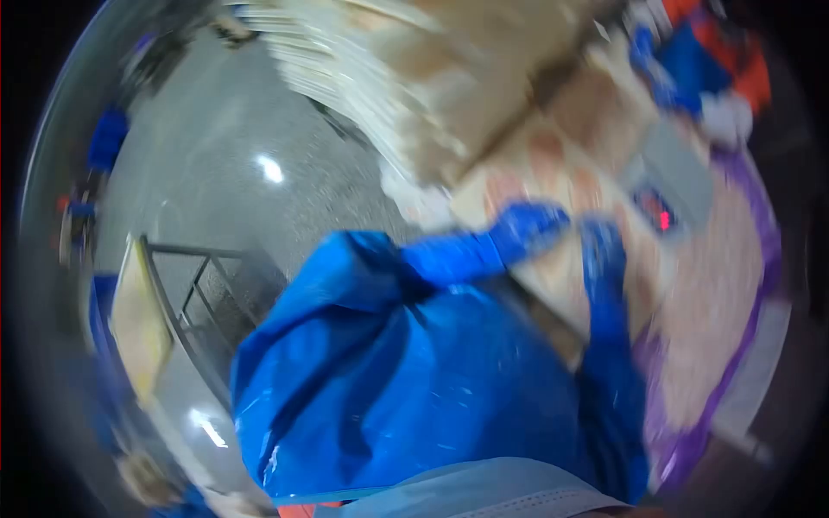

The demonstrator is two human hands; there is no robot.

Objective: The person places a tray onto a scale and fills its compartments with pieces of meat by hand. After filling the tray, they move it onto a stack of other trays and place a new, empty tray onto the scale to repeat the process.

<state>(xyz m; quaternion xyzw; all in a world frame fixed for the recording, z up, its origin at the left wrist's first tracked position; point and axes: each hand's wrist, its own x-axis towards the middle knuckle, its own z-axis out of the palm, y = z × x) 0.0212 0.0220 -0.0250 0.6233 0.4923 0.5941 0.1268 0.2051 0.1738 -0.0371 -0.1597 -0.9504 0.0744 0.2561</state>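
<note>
My left hand [531, 231], in a blue glove, reaches in from the left over a pale tray [566, 268] that carries flat pinkish pieces [509, 186]. Its fingers look stretched out and point right, though motion smears them. Close beside it, my right hand [603, 246], gloved too, lies over the same tray with its fingers pointing away from me. Nothing can be made out in either hand. Just beyond the right hand stands a grey scale [682, 177] with lit red digits. What the pinkish pieces are is too blurred to tell.
A tall stack of pale trays [371, 65] rises ahead. On the right a purple-rimmed container [749, 298] holds a pale pink mass [712, 302]. A dark metal frame [194, 255] stands on the wet grey floor [216, 138] at left. A person in blue and orange [704, 65] is at upper right.
</note>
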